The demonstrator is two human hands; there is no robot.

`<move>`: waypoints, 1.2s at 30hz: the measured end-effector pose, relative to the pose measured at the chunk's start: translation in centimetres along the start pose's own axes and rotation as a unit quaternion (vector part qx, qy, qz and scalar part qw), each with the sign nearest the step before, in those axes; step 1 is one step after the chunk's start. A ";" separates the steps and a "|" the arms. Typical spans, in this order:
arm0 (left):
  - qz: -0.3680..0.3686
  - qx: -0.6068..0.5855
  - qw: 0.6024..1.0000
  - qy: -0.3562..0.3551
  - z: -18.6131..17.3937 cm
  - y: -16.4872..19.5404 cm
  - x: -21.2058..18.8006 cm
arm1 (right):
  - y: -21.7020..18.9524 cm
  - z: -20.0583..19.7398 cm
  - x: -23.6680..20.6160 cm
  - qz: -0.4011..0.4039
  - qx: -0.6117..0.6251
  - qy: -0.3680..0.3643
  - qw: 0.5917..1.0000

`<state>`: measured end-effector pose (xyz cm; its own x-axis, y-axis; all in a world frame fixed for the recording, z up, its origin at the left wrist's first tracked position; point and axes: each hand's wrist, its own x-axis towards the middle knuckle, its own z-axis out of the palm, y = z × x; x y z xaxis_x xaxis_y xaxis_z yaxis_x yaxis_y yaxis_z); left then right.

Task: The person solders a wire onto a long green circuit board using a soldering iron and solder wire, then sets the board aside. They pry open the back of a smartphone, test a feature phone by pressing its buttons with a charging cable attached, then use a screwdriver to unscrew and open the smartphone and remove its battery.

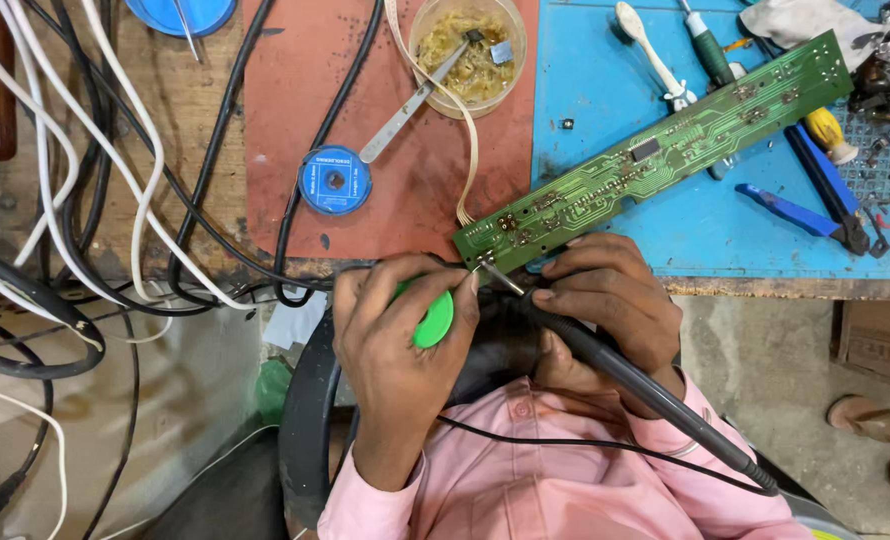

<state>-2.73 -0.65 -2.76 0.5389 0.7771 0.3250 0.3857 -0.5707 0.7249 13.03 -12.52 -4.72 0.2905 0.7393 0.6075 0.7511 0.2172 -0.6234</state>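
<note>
While right hand (610, 300) grips slim black iron (645, 385) — tip meets long green board (655, 150).

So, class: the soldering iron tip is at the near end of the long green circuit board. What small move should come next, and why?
Probably hold the soldering iron steady a moment, then lift the tip straight off. The right hand has its tip at the near corner of the green circuit board, while the left hand holds a round green object beside it.

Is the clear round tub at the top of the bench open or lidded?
Open. The clear tub has no lid on it: yellowish paste shows inside, and the metal tweezers rest with their tips in it, across the rim.
</note>
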 end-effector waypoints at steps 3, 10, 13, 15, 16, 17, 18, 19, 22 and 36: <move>-0.011 -0.002 1.000 0.002 0.0 0.2 0.1 | 0.1 0.2 0.0 -0.006 -0.001 0.018 1.000; -0.015 -0.004 1.000 -0.018 -0.5 0.1 0.4 | 0.2 -0.1 0.1 -0.019 0.002 -0.008 1.000; -0.011 -0.013 1.000 -0.021 -0.7 0.0 0.4 | 0.1 -0.1 0.1 -0.019 -0.002 -0.005 1.000; -0.010 -0.012 1.000 -0.017 -0.7 -0.1 0.3 | 0.1 -0.1 0.2 -0.021 0.000 -0.008 1.000; -0.011 -0.011 1.000 -0.019 -0.7 -0.2 0.3 | 0.0 0.0 0.1 -0.019 -0.003 -0.008 1.000; -0.012 -0.011 1.000 -0.020 -0.7 -0.3 0.3 | 0.0 0.0 0.1 -0.017 -0.007 -0.008 1.000; -0.012 -0.010 1.000 -0.021 -0.7 -0.4 0.3 | 0.0 0.0 0.1 -0.015 -0.012 -0.007 1.000; -0.007 -0.013 1.000 -0.020 -0.8 -0.4 0.3 | 0.0 0.0 0.1 -0.018 -0.011 -0.007 1.000; 0.003 -0.018 1.000 -0.019 -0.8 -0.6 0.3 | 0.0 0.1 0.2 -0.021 -0.011 -0.009 1.000; 0.008 -0.025 1.000 -0.011 -0.7 -1.0 0.1 | 0.1 0.0 0.1 -0.015 -0.001 0.002 1.000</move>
<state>-3.56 0.12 -3.04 0.5607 0.7623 0.3233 0.3396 -0.5678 0.7498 13.12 -12.39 -4.75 0.2705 0.7295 0.6282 0.7612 0.2374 -0.6034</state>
